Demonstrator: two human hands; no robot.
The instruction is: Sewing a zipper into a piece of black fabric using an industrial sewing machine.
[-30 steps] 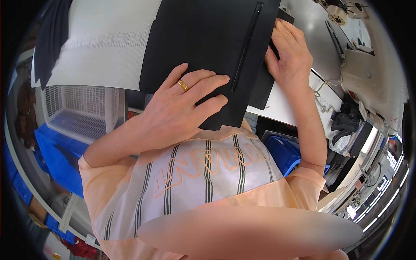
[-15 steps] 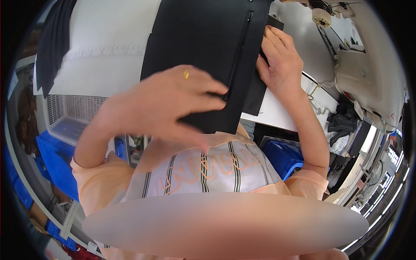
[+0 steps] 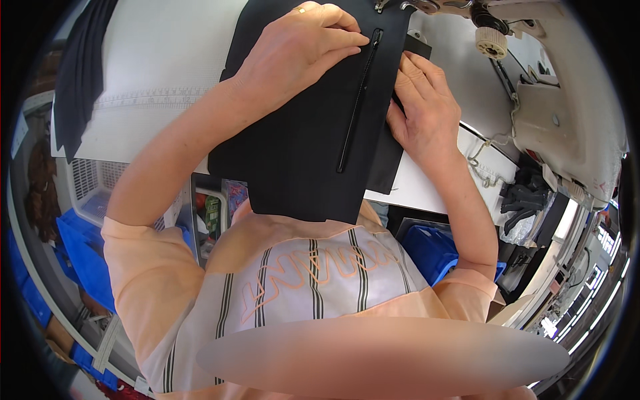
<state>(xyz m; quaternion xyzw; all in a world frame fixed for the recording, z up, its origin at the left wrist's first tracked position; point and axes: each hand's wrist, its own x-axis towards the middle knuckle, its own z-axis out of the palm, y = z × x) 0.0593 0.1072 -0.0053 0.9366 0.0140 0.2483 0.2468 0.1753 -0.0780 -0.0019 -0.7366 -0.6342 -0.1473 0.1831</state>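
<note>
A large black fabric piece (image 3: 287, 153) with a black zipper (image 3: 357, 107) set into it lies over the table and hangs past its front edge towards my shirt. My left hand (image 3: 300, 50), with a gold-coloured ring on one finger, rests across the cloth. Its thumb and fingers come together beside the zipper's upper end, pinching the fabric there. To the right, my right hand (image 3: 423, 97) has its fingers bent over the cloth's right border, with the thumb tucked in at the edge. Just past the fabric's far end is the metal presser foot (image 3: 380, 7).
A pale sewing machine (image 3: 567, 127) with a ridged dial (image 3: 491, 42) stands at the right. Dark pleated cloth (image 3: 83, 73) lies on the white table (image 3: 153, 60) at the left. Below it sit a white plastic basket (image 3: 90, 183) and blue bins (image 3: 83, 253).
My left hand has moved up and away from me, from the lower zipper to its upper end. The black fabric has shifted slightly towards me, while my right hand stays at its edge.
</note>
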